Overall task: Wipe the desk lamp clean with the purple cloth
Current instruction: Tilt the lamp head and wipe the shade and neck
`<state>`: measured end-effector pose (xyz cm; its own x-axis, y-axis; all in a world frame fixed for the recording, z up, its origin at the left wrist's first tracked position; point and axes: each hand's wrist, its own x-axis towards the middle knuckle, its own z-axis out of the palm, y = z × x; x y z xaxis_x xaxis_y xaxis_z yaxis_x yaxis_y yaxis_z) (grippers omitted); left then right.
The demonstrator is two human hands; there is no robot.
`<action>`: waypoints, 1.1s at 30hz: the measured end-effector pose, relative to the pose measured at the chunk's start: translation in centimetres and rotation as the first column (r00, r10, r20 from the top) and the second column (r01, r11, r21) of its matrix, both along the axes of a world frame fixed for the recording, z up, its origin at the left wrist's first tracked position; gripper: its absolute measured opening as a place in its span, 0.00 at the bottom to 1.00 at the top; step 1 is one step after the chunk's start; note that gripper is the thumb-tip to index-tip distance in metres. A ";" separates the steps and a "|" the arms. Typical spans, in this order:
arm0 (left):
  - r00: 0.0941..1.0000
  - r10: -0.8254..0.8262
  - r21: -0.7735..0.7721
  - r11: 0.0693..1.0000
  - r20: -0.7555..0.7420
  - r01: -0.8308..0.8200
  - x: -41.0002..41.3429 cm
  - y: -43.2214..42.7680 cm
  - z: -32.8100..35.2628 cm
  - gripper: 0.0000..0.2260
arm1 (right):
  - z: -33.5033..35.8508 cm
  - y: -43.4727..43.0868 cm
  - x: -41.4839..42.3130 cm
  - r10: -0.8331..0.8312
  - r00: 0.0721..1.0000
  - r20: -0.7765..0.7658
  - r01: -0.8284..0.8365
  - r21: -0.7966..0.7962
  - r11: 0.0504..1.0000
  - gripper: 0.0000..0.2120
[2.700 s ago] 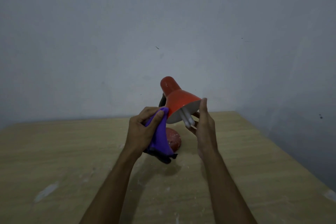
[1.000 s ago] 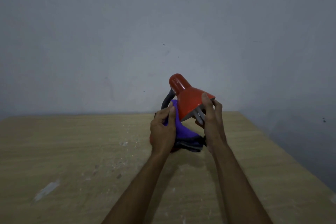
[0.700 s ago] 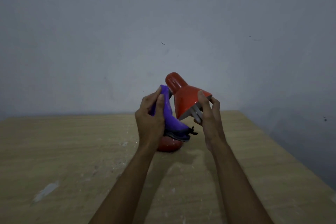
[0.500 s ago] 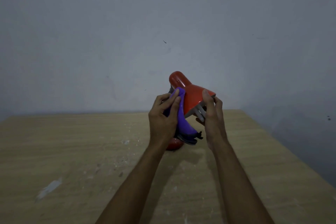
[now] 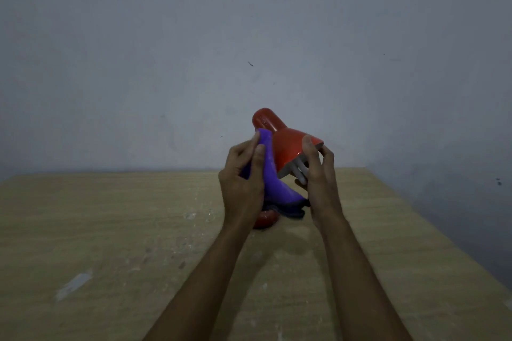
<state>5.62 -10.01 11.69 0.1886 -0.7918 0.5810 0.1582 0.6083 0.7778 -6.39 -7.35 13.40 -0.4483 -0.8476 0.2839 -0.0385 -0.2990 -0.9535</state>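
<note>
A red desk lamp stands on the wooden table, its shade (image 5: 285,147) tilted toward me with white bulb tubes (image 5: 300,171) showing under the rim. Its round red base (image 5: 266,220) peeks out below my hands. My left hand (image 5: 242,183) grips the purple cloth (image 5: 270,171) and presses it against the left side of the shade. The cloth's dark-edged lower end hangs over the base. My right hand (image 5: 318,177) grips the shade's rim, thumb on the outside and fingers behind it. The lamp's neck is hidden behind the cloth.
The wooden table (image 5: 110,243) carries pale dust and scuff marks (image 5: 73,284) left of my arms. A plain grey wall (image 5: 249,50) runs along the far edge, and the table's right edge (image 5: 432,238) drops off beside another wall.
My left hand has been sliding the purple cloth up and down the shade's left side; since half a second ago it sits slightly left, nearer the shade's neck. My right hand keeps hold of the rim.
</note>
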 end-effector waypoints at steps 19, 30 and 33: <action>0.877 0.160 -0.173 0.981 0.453 -0.089 0.4 -0.3 4.1 0.15 | -0.8 0.0 1.3 -0.021 1.000 -0.007 0.021 -0.006 1.000 0.47; 0.877 0.289 -0.246 0.947 0.383 -0.205 2.7 -3.0 0.4 0.16 | 0.2 0.7 0.9 0.019 1.000 0.019 -0.019 -0.020 1.000 0.42; 0.868 0.347 -0.422 0.888 0.355 -0.183 3.3 -4.2 2.4 0.16 | 0.2 0.4 1.0 -0.005 1.000 -0.008 0.005 -0.013 1.000 0.43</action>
<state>8.97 -14.21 14.10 0.0402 -0.4627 0.8856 -0.3326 0.8296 0.4485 -5.39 -6.97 13.56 -0.4501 -0.8415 0.2988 -0.0476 -0.3116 -0.9490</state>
